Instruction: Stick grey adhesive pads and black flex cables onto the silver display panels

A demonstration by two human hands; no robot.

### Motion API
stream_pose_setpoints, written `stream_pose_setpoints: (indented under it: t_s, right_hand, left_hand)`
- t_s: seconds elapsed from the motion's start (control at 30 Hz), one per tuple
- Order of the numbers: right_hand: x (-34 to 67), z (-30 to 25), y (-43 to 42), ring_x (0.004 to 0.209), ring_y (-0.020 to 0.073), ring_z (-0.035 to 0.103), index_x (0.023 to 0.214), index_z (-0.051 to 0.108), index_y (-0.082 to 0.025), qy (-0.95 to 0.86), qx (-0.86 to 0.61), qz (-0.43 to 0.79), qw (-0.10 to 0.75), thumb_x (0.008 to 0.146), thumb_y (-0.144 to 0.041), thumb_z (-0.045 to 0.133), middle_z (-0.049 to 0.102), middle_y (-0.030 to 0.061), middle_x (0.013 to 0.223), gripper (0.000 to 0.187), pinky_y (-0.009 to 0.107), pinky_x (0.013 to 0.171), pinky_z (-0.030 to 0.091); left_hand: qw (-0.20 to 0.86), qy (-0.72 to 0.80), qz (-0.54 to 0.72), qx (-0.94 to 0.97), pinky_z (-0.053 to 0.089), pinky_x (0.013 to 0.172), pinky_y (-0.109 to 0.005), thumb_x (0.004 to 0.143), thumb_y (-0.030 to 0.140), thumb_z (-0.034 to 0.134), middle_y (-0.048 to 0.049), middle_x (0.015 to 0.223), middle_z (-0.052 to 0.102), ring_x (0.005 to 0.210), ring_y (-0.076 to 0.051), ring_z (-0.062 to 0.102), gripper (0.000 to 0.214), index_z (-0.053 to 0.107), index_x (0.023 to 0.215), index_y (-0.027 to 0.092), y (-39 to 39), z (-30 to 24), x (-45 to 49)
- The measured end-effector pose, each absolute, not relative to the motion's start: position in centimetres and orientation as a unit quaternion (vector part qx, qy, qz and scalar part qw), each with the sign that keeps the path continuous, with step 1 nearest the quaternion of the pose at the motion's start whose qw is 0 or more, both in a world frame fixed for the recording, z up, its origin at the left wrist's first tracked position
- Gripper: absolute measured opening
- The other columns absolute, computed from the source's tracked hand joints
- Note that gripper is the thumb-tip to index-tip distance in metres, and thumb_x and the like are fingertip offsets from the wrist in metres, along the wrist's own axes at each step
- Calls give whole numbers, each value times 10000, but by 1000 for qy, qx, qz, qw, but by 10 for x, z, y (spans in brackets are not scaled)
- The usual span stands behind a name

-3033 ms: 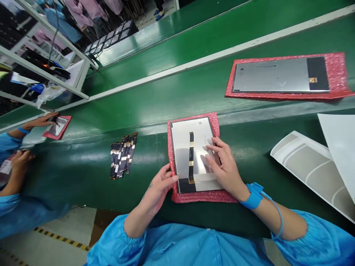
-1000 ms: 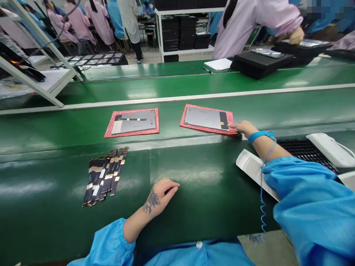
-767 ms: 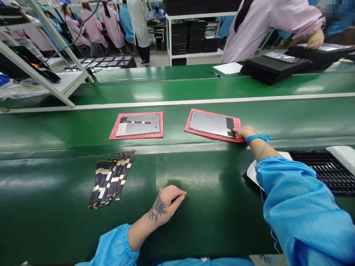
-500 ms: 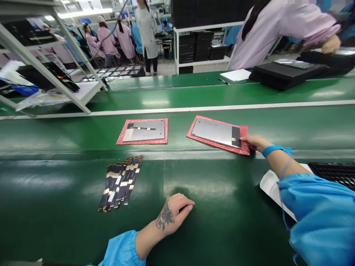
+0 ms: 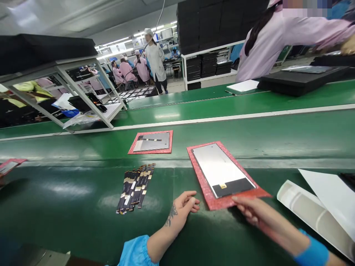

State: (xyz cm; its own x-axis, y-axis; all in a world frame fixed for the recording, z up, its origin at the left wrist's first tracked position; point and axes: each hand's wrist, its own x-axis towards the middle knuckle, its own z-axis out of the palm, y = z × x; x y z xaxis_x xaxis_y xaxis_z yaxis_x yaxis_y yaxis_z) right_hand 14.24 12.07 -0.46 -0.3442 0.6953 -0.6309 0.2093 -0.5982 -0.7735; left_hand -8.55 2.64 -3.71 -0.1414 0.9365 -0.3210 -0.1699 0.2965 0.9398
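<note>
My right hand pinches the near edge of a pink bubble-wrap sheet. On that sheet lies a silver display panel, its black strip and small gold connector towards me. Just left of the sheet, my left hand hovers with loosely bent fingers and nothing in them. A bunch of dark flex cables is spread on the green bench to its left. Farther back rests a second display panel on pink bubble wrap, with one flex cable across it.
A white plastic tray and a white sheet lie at the right. Another pink-wrapped panel shows at the left edge. A metal rack stands back left. Across the bench, a person in pink reaches past black foam trays.
My right hand has drawn the wrapped panel towards me and turned it. My left hand's fingers have shifted slightly nearer it. The view has tilted, and another wrapped panel appears at the left edge.
</note>
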Motion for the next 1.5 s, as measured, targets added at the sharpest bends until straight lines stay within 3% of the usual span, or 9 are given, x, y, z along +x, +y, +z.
stream_pose_setpoints:
  t_s: [0.2, 0.3, 0.43, 0.57, 0.67, 0.83, 0.97, 1.13, 1.5]
  right_hand:
    - [138, -37, 16, 399, 101, 207, 339, 450, -238, -374, -522, 762, 86, 566, -738, 621, 253, -7, 362, 575, 289, 458, 166]
    - [140, -31, -12, 415, 103, 287, 437, 597, -265, -400, -459, 792, 47, 704, -708, 551, 398, 3, 405, 519, 301, 493, 250]
    - [161, -13, -15, 465, 91, 443, 622, 659, -231, -409, -417, 812, 1, 687, -628, 646, 639, 28, 632, 403, 256, 473, 286]
    - [213, 2, 1, 496, 99, 485, 679, 638, -201, -401, -497, 767, 57, 641, -670, 653, 632, 26, 624, 470, 232, 453, 293]
    - [265, 13, 12, 520, 118, 485, 672, 647, -201, -418, -600, 662, 164, 632, -718, 631, 615, 33, 617, 518, 249, 464, 333]
    - [345, 21, 22, 583, 177, 526, 769, 676, -233, -449, -774, 354, 273, 662, -687, 605, 656, 60, 742, 472, 321, 552, 423]
    - [380, 20, 34, 803, 252, 602, 788, 663, -248, -470, -808, 195, 296, 728, -523, 584, 673, 87, 951, 293, 363, 703, 448]
    - [394, 17, 54, 757, 236, 581, 724, 668, -250, -439, -824, 236, 269, 667, -375, 647, 662, 46, 774, 138, 336, 672, 411]
    - [398, 15, 62, 597, 130, 486, 720, 598, -196, -384, -757, 427, 311, 516, -584, 753, 582, 3, 668, 465, 266, 535, 380]
  left_hand:
    - [639, 533, 502, 238, 522, 786, -310, 708, 507, 731, -66, 928, 695, 854, -194, 665, 589, 597, 1172, 169, 20, -22, -71]
    - [634, 523, 515, 245, 486, 904, -349, 631, 375, 808, -94, 1096, 682, 1003, -245, 639, 594, 602, 1145, 161, 16, -19, -65]
    - [588, 584, 486, 277, 468, 952, -379, 610, 359, 812, -105, 1158, 661, 1085, -281, 607, 657, 579, 1191, 157, 8, -25, -67]
    - [469, 690, 391, 388, 551, 744, -337, 687, 513, 700, -55, 946, 678, 796, -208, 658, 663, 561, 1236, 169, -1, -23, -85]
    - [243, 769, 295, 513, 528, 544, -312, 762, 585, 571, -38, 871, 628, 616, -169, 594, 590, 600, 1192, 181, 1, -12, -102]
    - [95, 615, 255, 740, 548, 771, -334, 899, 421, 490, -65, 1044, 649, 912, -213, 640, 342, 622, 1155, 236, 31, 6, -77]
    - [171, 438, 282, 836, 511, 883, -308, 938, 304, 452, -78, 1077, 666, 996, -192, 629, 293, 615, 1164, 212, 68, 17, -1]
    - [325, 337, 245, 849, 523, 803, -282, 920, 285, 458, -74, 957, 697, 886, -175, 655, 281, 650, 1096, 180, 94, 29, 89]
    - [490, 371, 217, 759, 504, 747, -272, 829, 215, 507, -40, 883, 715, 766, -163, 629, 240, 688, 985, 188, 94, 16, 157]
